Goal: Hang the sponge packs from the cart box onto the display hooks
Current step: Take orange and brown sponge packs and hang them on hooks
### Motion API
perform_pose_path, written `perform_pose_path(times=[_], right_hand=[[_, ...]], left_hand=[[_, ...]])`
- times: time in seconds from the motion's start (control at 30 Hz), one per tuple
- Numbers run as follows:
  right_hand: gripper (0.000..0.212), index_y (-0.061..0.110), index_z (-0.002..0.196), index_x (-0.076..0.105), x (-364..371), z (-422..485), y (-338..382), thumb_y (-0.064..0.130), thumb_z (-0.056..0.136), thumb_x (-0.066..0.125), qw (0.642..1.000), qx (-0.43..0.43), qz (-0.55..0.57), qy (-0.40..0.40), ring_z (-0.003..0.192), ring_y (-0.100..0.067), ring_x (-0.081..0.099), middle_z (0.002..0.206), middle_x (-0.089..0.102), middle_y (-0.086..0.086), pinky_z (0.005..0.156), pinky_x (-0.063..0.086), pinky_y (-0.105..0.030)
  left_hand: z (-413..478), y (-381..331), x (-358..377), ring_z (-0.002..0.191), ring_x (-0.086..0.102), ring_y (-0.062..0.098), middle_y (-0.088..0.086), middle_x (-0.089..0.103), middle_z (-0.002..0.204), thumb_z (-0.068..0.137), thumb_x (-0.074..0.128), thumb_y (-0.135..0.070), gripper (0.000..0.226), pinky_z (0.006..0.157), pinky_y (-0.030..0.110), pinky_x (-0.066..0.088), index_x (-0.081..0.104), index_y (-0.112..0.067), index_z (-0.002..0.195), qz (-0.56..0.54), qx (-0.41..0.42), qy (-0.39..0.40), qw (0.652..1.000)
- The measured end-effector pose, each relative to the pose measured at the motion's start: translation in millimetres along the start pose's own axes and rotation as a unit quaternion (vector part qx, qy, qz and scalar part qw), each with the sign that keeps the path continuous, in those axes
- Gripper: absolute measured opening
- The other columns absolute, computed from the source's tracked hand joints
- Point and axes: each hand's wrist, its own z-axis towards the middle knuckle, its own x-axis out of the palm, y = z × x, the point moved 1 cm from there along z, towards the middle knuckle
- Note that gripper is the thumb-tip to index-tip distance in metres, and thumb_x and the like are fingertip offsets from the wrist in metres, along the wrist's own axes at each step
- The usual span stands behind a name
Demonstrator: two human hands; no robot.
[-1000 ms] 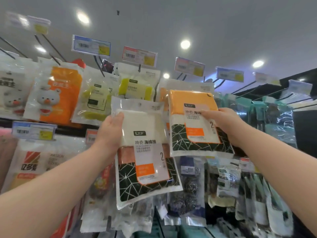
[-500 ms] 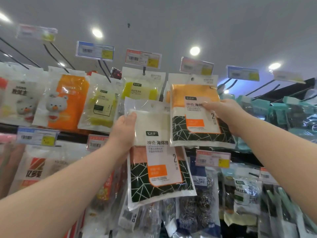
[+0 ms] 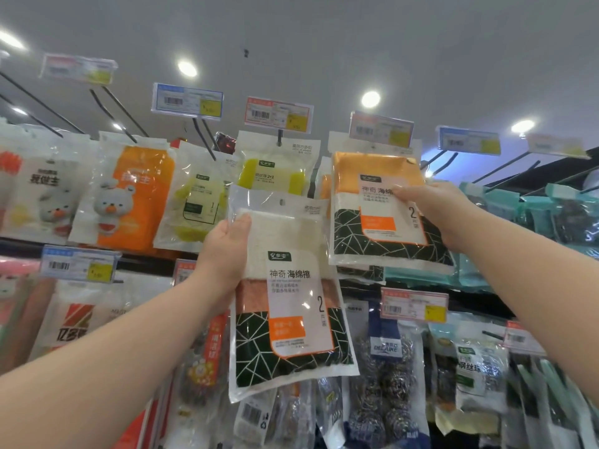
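Observation:
My left hand (image 3: 227, 251) grips a sponge pack with a white sponge (image 3: 288, 286) by its left edge, held up in front of the display. My right hand (image 3: 434, 212) pinches a second sponge pack with an orange sponge (image 3: 376, 209) at its right side, lifted to the top row. Its top edge sits right under a price tag (image 3: 381, 129) at the end of a display hook; I cannot tell whether the hook passes through the pack. Similar packs hang behind it.
The top row carries yellow sponge packs (image 3: 275, 166), bear-print packs (image 3: 129, 196) and teal packs (image 3: 551, 212) on black hooks with price tags. Lower rows hold steel scourer packs (image 3: 385, 367). The cart box is out of view.
The orange pack in my right hand has risen closer to the top hook's price tag. The white pack in my left hand has lifted slightly too, and the view has tilted upward.

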Motion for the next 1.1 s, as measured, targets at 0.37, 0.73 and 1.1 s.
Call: perform_pose_path(times=[0.37, 0.73, 1.1], right_hand=[[0.034, 0.009, 0.117, 0.052, 0.7, 13.6, 2.2, 0.028, 0.089, 0.061, 0.999, 0.024, -0.029, -0.002, 0.104, -0.030, 0.061, 0.108, 0.067, -0.009, 0.100, 0.044, -0.045], [0.039, 0.006, 0.116, 0.054, 8.9, 41.0, -16.3, 0.028, 0.086, 0.065, 0.997, 0.026, -0.070, -0.016, 0.103, -0.032, 0.061, 0.110, 0.065, -0.013, 0.094, 0.047, -0.046], [0.033, 0.008, 0.107, 0.057, 36.1, 66.0, -45.5, 0.032, 0.085, 0.065, 0.994, 0.030, -0.102, -0.006, 0.101, -0.031, 0.058, 0.114, 0.062, -0.017, 0.086, 0.049, -0.044]], left_hand=[[0.9, 0.2, 0.2, 0.069, 0.058, 0.022, 0.005, 0.057, 0.077, 0.098, 0.043, -0.041, 0.032, 0.060, 0.033, 0.047, 0.053, -0.011, 0.095, -0.001, -0.005, 0.021, 1.000], [5.5, -13.0, -17.5, 0.073, 0.064, 0.025, 0.011, 0.064, 0.084, 0.099, 0.041, -0.036, 0.036, 0.060, 0.031, 0.052, 0.057, -0.004, 0.105, -0.011, 0.003, 0.030, 0.999], [7.3, -38.0, -16.7, 0.095, 0.068, 0.036, 0.025, 0.066, 0.110, 0.099, 0.040, -0.035, 0.043, 0.064, 0.034, 0.056, 0.055, -0.002, 0.120, -0.005, 0.017, 0.032, 0.999]])
